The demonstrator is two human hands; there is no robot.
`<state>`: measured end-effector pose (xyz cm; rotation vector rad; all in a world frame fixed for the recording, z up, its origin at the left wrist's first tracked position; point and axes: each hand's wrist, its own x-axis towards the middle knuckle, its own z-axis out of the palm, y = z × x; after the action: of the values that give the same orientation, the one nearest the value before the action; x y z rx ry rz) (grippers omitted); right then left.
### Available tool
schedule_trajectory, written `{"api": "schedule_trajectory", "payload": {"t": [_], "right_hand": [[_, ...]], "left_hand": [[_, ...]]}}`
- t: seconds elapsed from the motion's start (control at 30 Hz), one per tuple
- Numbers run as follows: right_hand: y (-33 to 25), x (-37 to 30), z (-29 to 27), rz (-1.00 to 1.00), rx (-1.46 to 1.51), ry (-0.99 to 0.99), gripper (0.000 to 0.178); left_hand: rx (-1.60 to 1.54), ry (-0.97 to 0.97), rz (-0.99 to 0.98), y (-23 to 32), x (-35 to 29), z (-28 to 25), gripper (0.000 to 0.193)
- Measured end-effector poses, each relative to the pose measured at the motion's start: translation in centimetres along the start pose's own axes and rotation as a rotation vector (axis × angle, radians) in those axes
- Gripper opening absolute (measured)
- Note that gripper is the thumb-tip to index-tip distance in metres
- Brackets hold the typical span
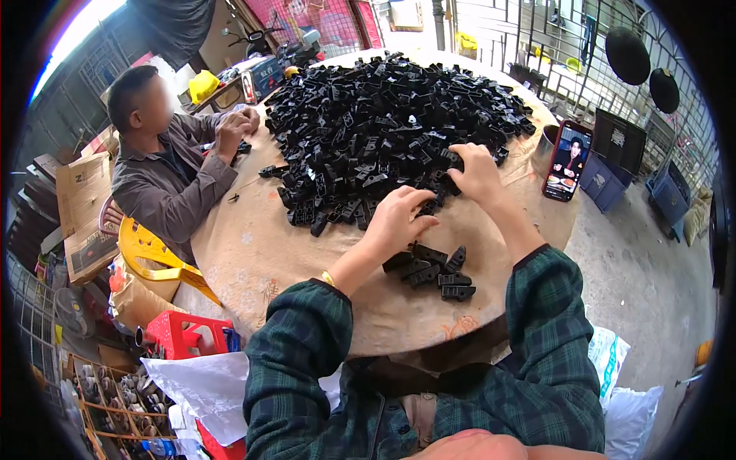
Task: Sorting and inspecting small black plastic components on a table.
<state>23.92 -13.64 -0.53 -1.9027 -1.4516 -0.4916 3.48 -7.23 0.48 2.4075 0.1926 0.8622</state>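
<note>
A big heap of small black plastic parts [383, 123] covers the far and middle part of the round table. My left hand [400, 221] is at the heap's near edge, thumb and index finger apart, and I see nothing held in it. To its right, my right hand [477, 175] reaches over the heap's near right side. Its thumb and fingers are apart around black parts, and no firm grip shows. A smaller group of black parts [433, 270] lies on the tablecloth [322, 307] just below my hands.
A phone [568, 161] stands upright at the table's right edge. Across to the left, a co-worker [169, 161] sits with both hands raised over the table edge. A yellow chair [153, 249] and a red stool [188, 335] are at left. Dark crates [606, 182] stand at right.
</note>
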Motion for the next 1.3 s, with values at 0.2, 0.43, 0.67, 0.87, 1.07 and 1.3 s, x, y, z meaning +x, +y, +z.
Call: {"api": "schedule_trajectory", "payload": {"t": [0.2,0.43,0.67,0.87,1.07,1.3], "right_hand": [[-1.8,0.0,-0.6,0.027,0.312,0.046,0.024],[-4.2,-0.3,-3.4,-0.210,0.484,-0.004,0.022],[-7.9,-1.7,-3.2,0.179,1.246,-0.236,0.050],[-8.4,-2.2,-2.4,0.348,1.235,-0.228,0.037],[-8.9,-2.3,-3.3,-0.047,0.850,0.052,0.029],[-9.1,-2.1,-3.7,-0.111,0.826,0.092,0.029]], "left_hand": [[0.156,-0.068,0.121,-1.3,-0.3,0.5,0.034],[-0.302,0.276,-0.193,-0.6,0.4,-1.1,0.035],[-0.734,0.184,-0.467,-0.2,-0.1,-2.1,0.028],[-0.941,0.269,-0.492,-0.4,-0.5,-2.0,0.027],[-0.782,0.245,-0.438,0.1,-0.5,-1.6,0.029],[-0.929,0.185,-0.447,-0.3,-0.7,-2.1,0.030]]}}
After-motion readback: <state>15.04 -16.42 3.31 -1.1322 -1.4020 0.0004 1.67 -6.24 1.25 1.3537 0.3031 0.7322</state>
